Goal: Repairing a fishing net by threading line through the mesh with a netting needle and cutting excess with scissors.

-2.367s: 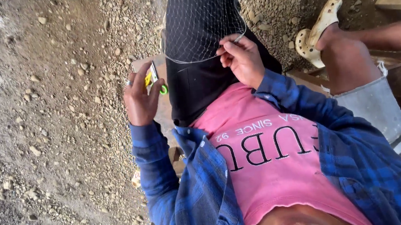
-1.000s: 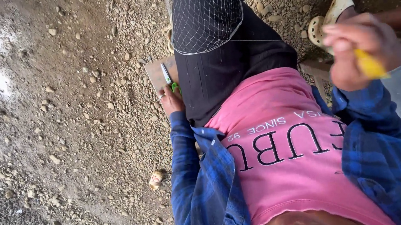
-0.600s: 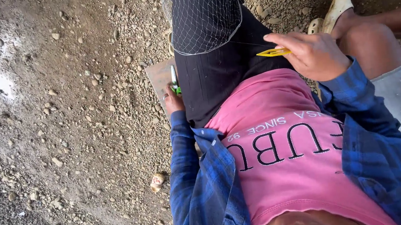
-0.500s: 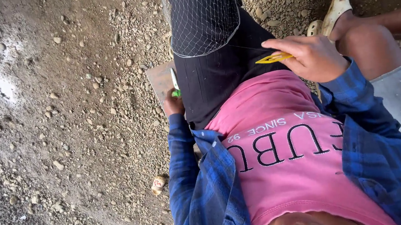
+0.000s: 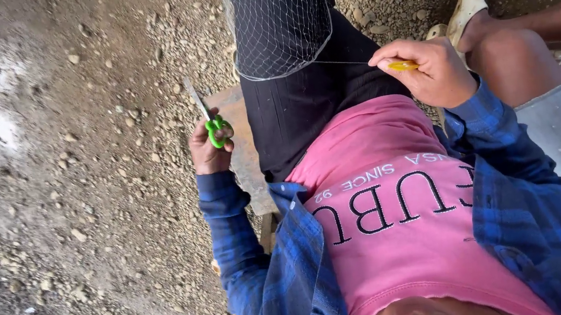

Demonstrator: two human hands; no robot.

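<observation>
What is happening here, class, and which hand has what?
A seated person is working on a net draped over their dark-trousered leg. The right hand pinches a yellow needle, with a thin line running from it to the net's edge. The left hand holds green-handled scissors off to the side, blades pointing away. Below is gravel; another person's leg is alongside.

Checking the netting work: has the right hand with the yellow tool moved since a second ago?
Yes. The right hand with the yellow tool has come down and inward, toward the net edge over the black trousers.
</observation>
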